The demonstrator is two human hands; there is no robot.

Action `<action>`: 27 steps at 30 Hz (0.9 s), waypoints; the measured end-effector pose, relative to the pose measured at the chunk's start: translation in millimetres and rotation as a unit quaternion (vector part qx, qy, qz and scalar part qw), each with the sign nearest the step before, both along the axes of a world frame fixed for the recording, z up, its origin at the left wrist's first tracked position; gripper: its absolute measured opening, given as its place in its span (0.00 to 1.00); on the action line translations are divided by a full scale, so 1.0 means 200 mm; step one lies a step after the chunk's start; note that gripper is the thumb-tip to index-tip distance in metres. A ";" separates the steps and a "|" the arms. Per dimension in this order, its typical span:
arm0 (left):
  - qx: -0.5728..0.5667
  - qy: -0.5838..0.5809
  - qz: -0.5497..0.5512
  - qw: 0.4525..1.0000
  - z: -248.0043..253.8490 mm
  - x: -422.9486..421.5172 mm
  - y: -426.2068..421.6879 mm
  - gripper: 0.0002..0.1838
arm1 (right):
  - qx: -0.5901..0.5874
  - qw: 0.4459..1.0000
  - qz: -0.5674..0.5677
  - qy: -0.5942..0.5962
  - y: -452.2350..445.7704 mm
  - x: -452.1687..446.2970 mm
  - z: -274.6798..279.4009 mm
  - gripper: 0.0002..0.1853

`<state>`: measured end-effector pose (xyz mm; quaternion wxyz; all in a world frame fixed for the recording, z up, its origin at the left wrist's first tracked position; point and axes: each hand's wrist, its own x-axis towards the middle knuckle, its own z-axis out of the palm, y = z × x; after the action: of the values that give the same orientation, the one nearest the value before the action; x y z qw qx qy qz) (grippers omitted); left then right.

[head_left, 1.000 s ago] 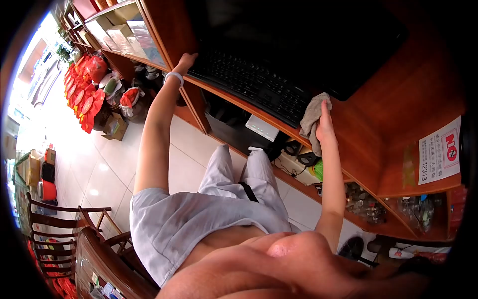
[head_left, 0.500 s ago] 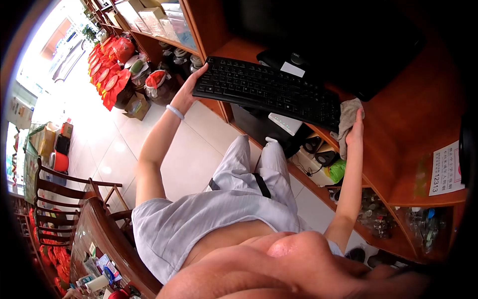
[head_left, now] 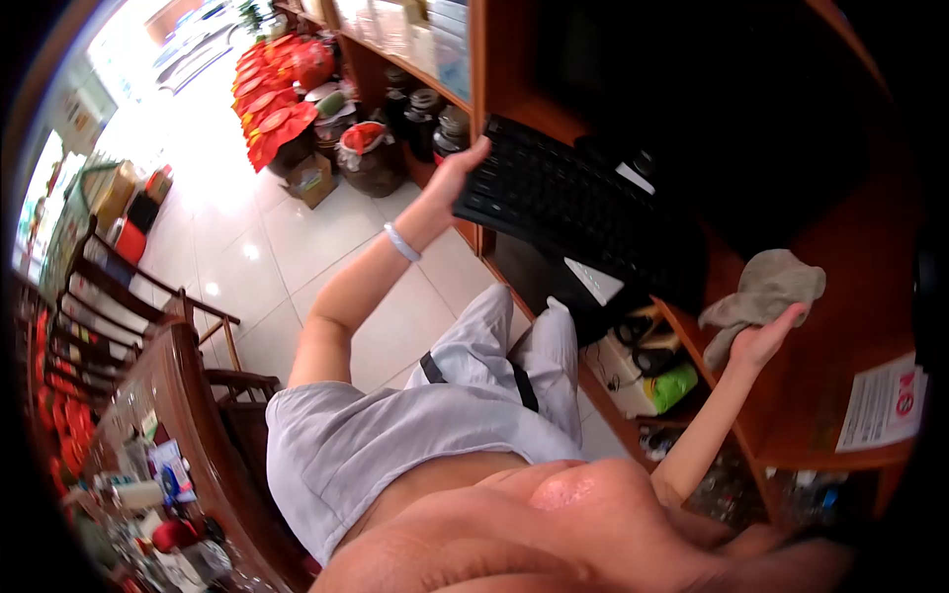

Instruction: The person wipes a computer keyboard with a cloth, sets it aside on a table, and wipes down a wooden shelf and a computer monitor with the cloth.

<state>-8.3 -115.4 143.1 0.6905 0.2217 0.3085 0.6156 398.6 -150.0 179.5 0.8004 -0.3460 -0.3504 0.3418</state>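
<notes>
Both arms stretched forward, spread apart; the left hand (head_left: pixel 453 190) gripped, the right hand (head_left: pixel 762 343) had partly hidden fingers.

Your wooden desk (head_left: pixel 835 326), reddish brown, bears a dark monitor (head_left: pixel 712 109) towards the back, its foot lost in shadow, with a small white card (head_left: pixel 635 178) near its lower edge. Towards your right is a printed sheet (head_left: pixel 883 403); whether it lies flat or against a panel cannot be told.

Black keyboard (head_left: pixel 583 210): left hand (head_left: pixel 447 193) grips its left end; right hand (head_left: pixel 763 343) holds grey cloth (head_left: pixel 776 284) beside its right end
</notes>
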 end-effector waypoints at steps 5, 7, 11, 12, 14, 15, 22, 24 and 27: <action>0.039 0.023 -0.014 0.999 0.05 0.17 -0.13 0.17 | 0.043 0.941 0.220 -0.253 0.08 -0.53 -0.05 0.38; 0.064 0.042 -0.009 0.997 -0.01 0.23 -0.13 0.17 | 0.046 0.883 0.261 -0.388 0.15 -0.81 -0.03 0.36; 0.098 0.149 0.103 0.979 -0.05 0.29 -0.19 0.15 | 0.154 0.660 0.146 -0.721 0.22 -1.26 0.01 0.28; 0.092 0.117 0.087 0.985 -0.06 0.30 -0.22 0.15 | 0.125 0.667 0.171 -0.714 0.22 -1.26 0.00 0.27; 0.066 0.072 0.060 0.993 -0.04 0.31 -0.27 0.15 | 0.095 0.668 0.172 -0.718 0.26 -1.17 -0.06 0.25; 0.043 0.058 0.050 0.996 -0.03 0.32 -0.28 0.15 | 0.092 0.662 0.150 -0.729 0.29 -1.08 -0.11 0.25; 0.005 -0.037 0.013 0.999 -0.22 0.33 -0.20 0.16 | -0.078 0.697 0.049 -0.711 0.45 -0.25 -0.46 0.20; 0.006 -0.023 0.009 1.000 -0.23 0.35 -0.20 0.17 | -0.134 0.684 -0.026 -0.717 0.51 0.06 -0.61 0.22; -0.001 -0.078 -0.006 0.997 -0.23 0.37 -0.19 0.16 | -0.239 0.637 -0.074 -0.729 0.48 0.37 -0.63 0.22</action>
<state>65.7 -154.1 96.5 0.7162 0.1746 0.2528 0.6266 473.4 -54.3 53.4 0.1967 -0.6866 -0.6998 -0.0102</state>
